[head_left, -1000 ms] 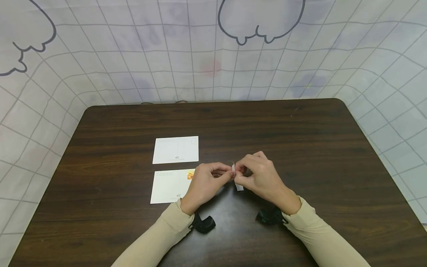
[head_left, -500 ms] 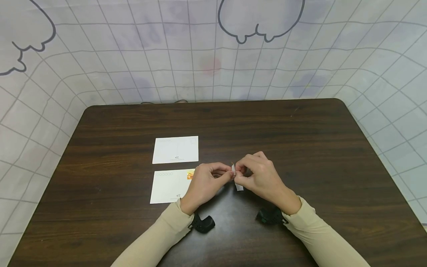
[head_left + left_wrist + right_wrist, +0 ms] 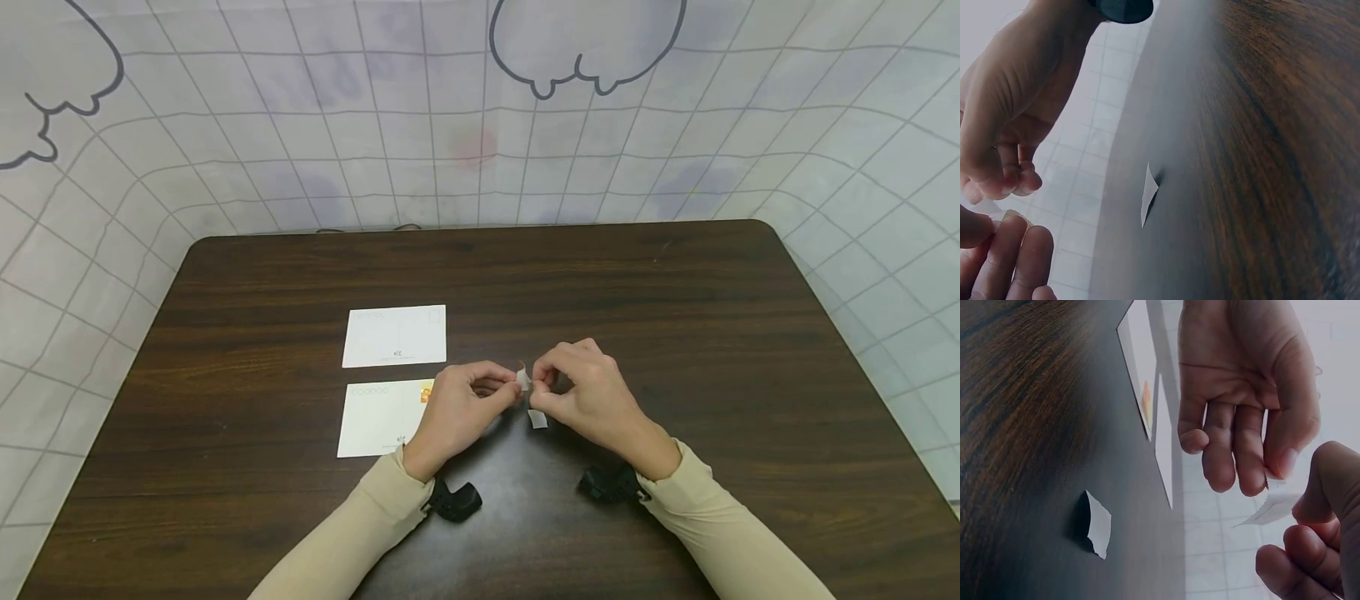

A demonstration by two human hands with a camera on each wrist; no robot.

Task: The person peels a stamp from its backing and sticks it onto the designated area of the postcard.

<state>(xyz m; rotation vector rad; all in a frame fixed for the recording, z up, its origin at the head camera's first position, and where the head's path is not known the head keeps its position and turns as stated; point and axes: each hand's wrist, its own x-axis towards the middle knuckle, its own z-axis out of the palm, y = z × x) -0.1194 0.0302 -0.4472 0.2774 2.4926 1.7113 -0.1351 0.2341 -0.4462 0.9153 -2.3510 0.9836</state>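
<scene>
In the head view my left hand [image 3: 461, 408] and right hand [image 3: 588, 392] meet above the table. Between them is a small postage stamp [image 3: 1275, 480] with a perforated edge, pinched by the left thumb and fingertips in the right wrist view. The right thumb and forefinger pinch a thin white paper backing [image 3: 1272, 507] beside it. How far the two are parted cannot be told. A torn white paper scrap [image 3: 537, 419] lies on the table under the hands. To the left lies a postcard [image 3: 378, 421] with an orange stamp [image 3: 426, 391], partly covered by the left hand.
A second white postcard [image 3: 395, 337] lies behind the first. Both lie on the dark wooden table [image 3: 675, 300]. A white gridded cloth [image 3: 450, 125] hangs behind the table. Black wrist devices [image 3: 455, 502] are worn under both sleeves.
My right hand has drawn slightly to the right and the gap between the fingertips has widened. More of the white paper shows between them. The postcards and scrap have not moved.
</scene>
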